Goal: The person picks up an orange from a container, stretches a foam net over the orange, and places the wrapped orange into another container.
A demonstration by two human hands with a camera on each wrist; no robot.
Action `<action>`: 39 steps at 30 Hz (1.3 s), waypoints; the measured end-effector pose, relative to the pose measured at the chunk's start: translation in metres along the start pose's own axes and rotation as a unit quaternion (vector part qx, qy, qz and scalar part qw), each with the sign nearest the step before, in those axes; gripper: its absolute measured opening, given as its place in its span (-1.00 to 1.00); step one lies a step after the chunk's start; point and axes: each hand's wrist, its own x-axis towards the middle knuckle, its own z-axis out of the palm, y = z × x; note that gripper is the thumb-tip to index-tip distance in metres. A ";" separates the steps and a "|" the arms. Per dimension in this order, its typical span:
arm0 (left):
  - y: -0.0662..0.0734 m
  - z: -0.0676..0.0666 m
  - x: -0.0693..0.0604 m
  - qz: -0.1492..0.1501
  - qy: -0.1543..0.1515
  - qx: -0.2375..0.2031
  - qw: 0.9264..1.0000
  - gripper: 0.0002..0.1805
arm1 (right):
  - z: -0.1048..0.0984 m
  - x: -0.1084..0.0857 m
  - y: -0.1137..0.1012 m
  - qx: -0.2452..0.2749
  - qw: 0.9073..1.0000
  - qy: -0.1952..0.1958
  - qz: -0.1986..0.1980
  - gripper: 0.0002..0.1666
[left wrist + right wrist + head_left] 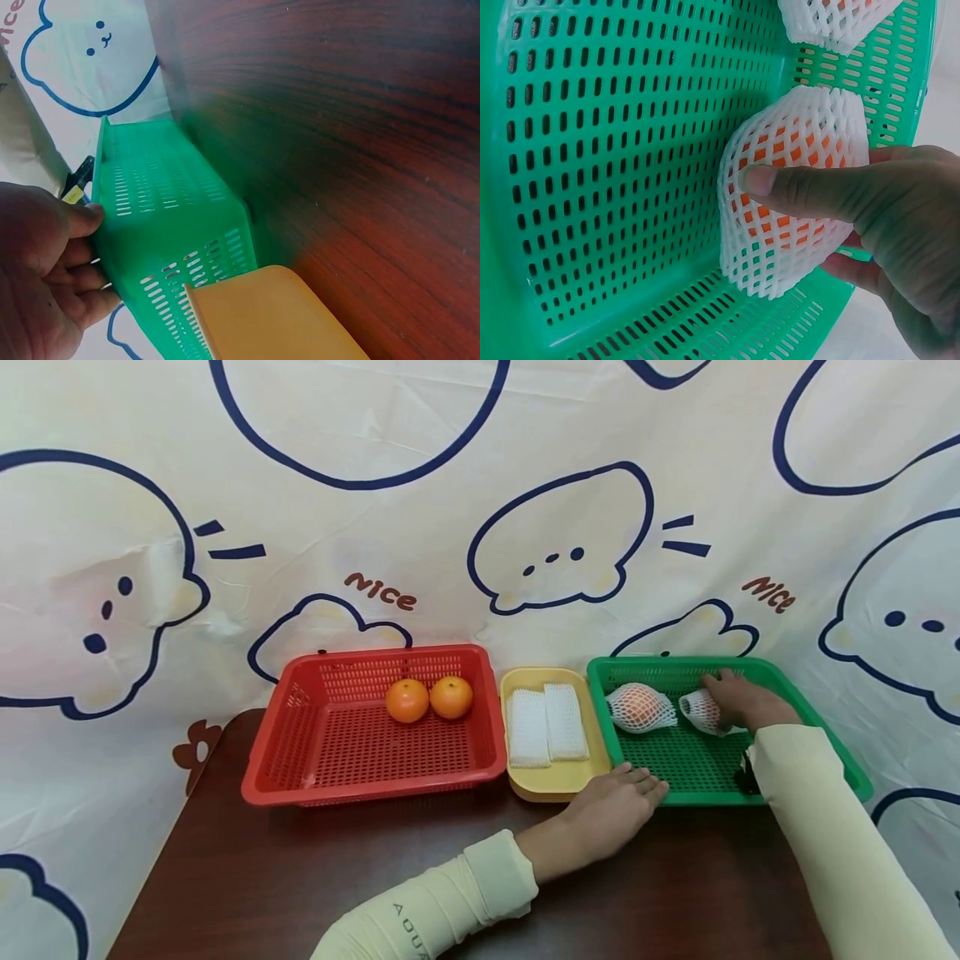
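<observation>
Inside the green basket (678, 768), my right hand (738, 697) grips an orange in a white foam net (795, 191). In the right wrist view the thumb lies across the net and the other fingers are mostly hidden behind it. Another netted orange (642, 707) lies to its left in the same basket. My left hand (615, 810) rests at the basket's near left rim, its fingers reaching over the edge. In the left wrist view its thumb and fingers (99, 301) touch the rim and hold nothing loose.
A yellow tray (562, 783) with folded white foam nets (564, 722) stands left of the green basket. Further left, a red basket (375, 792) holds two bare oranges (407, 701). All stand on a dark wooden table (337, 860) before a printed cloth (420, 543).
</observation>
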 end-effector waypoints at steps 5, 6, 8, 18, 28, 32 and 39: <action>0.001 0.001 0.002 0.002 0.004 -0.003 1.000 -0.52 | -0.001 -0.004 0.001 0.008 1.000 -0.001 0.001 -0.03; 0.000 0.001 0.002 0.004 0.005 -0.006 1.000 -0.52 | -0.001 -0.005 0.001 0.010 1.000 -0.001 0.002 -0.03; -0.001 0.001 0.003 0.006 0.008 -0.015 1.000 -0.52 | -0.002 -0.006 0.002 0.013 1.000 -0.003 0.004 -0.02; -0.003 0.002 0.005 0.005 0.023 -0.034 0.999 -0.52 | -0.004 -0.010 0.002 0.013 1.000 -0.005 0.015 -0.01; -0.003 0.003 0.002 0.009 0.034 -0.057 0.998 -0.51 | -0.015 -0.016 -0.006 0.009 1.000 -0.010 0.017 0.00; -0.003 0.001 -0.010 0.010 0.060 -0.071 0.996 -0.48 | -0.026 -0.019 -0.031 0.015 1.000 0.010 -0.014 -0.05; -0.016 -0.009 -0.067 -0.018 0.165 -0.090 0.982 -0.55 | -0.039 -0.034 -0.101 0.011 0.994 0.077 -0.075 -0.25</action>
